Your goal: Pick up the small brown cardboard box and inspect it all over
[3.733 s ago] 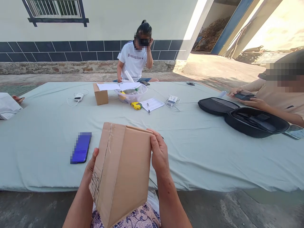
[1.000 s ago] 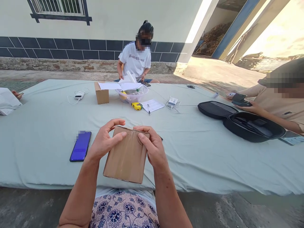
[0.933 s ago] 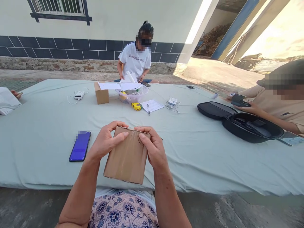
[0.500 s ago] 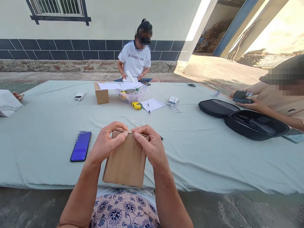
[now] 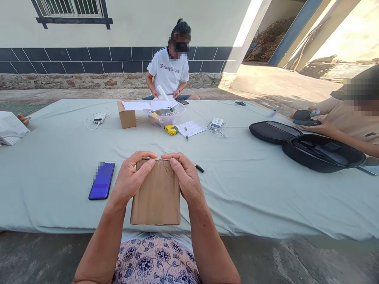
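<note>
A brown cardboard box [image 5: 156, 197] lies at the near edge of the table, close to my lap. My left hand [image 5: 134, 173] grips its far left corner, thumb on top and fingers over the far edge. At the far right corner my right hand [image 5: 182, 173] holds it the same way. Curved dark pen lines show on the box near my right thumb. A black marker [image 5: 199, 168] sticks out just right of my right hand. Left of my left hand lies a phone [image 5: 102, 181] with a blue screen.
Across the cloth-covered table [image 5: 59, 157] stand a small cardboard box [image 5: 127, 119], a plastic basket [image 5: 166, 118], a yellow tape measure [image 5: 171, 130] and a paper with a pen [image 5: 191, 129]. An unzipped black case [image 5: 322, 154] is at right. One person [image 5: 168, 71] sits opposite, another [image 5: 355, 114] at right.
My thumbs have moved apart along the box's far edge, towards its corners. The box has turned slightly straighter, and more of the black marker shows.
</note>
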`<action>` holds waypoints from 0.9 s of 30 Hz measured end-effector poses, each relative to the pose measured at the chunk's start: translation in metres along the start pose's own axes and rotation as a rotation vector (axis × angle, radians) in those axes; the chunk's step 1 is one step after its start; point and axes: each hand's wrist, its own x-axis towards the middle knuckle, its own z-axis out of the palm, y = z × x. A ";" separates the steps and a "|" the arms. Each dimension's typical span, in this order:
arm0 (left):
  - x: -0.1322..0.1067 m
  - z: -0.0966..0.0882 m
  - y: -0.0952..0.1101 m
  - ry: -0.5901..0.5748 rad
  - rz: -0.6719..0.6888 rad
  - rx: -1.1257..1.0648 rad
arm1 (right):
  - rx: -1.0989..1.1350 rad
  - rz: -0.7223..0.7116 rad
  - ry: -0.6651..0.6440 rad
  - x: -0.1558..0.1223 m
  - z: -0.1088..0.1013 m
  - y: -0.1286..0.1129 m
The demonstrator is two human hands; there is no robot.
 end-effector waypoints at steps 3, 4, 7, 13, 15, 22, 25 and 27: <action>-0.003 0.000 -0.001 0.037 0.005 -0.017 | 0.057 0.027 0.012 -0.002 0.001 0.001; -0.004 0.000 -0.002 0.053 -0.001 -0.031 | 0.068 0.018 0.025 -0.002 0.001 0.002; -0.008 0.001 -0.004 0.099 -0.012 -0.072 | 0.073 -0.012 0.052 -0.005 0.000 0.002; -0.014 0.003 -0.008 0.110 0.045 -0.073 | 0.065 -0.089 0.071 -0.007 0.003 -0.002; -0.015 0.003 -0.008 0.106 0.044 -0.069 | 0.039 -0.095 0.077 -0.008 0.004 -0.004; -0.017 0.002 -0.011 0.133 -0.015 -0.121 | -0.098 -0.011 -0.006 -0.007 0.008 -0.010; -0.017 0.002 -0.016 0.156 -0.120 -0.248 | -0.079 -0.007 0.024 -0.004 0.008 -0.009; -0.017 0.001 -0.020 0.162 -0.143 -0.303 | -0.071 -0.003 0.047 -0.002 0.008 -0.008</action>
